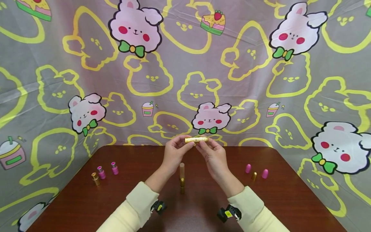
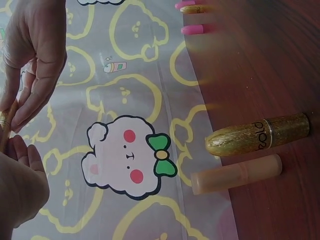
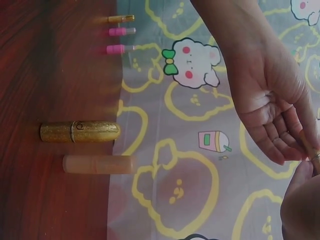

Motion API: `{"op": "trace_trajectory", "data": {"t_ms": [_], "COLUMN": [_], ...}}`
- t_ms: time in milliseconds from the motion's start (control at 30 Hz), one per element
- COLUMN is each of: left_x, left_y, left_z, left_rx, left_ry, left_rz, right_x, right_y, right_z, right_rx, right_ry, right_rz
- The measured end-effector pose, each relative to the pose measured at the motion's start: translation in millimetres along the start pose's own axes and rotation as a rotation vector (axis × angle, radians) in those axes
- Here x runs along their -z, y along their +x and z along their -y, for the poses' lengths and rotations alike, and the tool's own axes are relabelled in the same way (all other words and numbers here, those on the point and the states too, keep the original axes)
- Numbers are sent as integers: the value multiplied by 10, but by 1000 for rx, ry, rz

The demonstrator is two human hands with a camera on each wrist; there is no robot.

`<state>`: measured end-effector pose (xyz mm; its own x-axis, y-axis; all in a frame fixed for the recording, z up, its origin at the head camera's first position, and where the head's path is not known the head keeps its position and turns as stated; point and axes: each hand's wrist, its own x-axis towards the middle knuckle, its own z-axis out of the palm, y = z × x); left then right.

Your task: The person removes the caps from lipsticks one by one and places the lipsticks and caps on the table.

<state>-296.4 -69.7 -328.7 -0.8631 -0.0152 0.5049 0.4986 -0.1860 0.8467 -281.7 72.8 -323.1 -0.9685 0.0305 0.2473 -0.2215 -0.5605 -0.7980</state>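
A gold lipstick lies level in the air above the table, its two ends pinched between both hands. My left hand holds its left end with thumb and fingers. At the rounded right end, my right hand grips it the same way. In the left wrist view only a sliver of this held lipstick shows past the fingers. Below the hands, a closed gold lipstick stands upright in front of a beige capped tube.
Left on the dark wooden table stand uncapped lipstick bases: one gold and two pink, one of them farther right. To the right are two pink caps, the nearer, and a gold cap. A patterned cloth hangs behind.
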Motion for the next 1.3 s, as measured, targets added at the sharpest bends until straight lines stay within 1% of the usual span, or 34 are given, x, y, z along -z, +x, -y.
{"op": "trace_trajectory", "data": {"t_ms": [233,467,567,700,767,1000,1133,1300], "left_x": [39,70,124,246,305,425,485,568], "left_y": [-17,-21,-4,16,20,19,23,40], "left_z": [-10,-39,-31,-9,-8,-24,-47,-74], "left_rx": [-13,-11,-3,8,16,26,28,15], "left_ry": [56,76,73,62,58,7,-17,-67], "left_rz": [10,15,-16,-92,-113,-129,-151,-172], "right_x": [10,-6,24,128,177,297,342,404], "right_y": [10,12,37,90,109,114,112,121], "right_z": [-34,-9,34,119,159,237,274,294], "right_rx": [16,3,12,32,26,13,3,7], "right_ry": [-48,-55,-26,16,26,-18,-34,-59], "right_rz": [-1,7,-1,-42,-63,-59,-65,-64]}}
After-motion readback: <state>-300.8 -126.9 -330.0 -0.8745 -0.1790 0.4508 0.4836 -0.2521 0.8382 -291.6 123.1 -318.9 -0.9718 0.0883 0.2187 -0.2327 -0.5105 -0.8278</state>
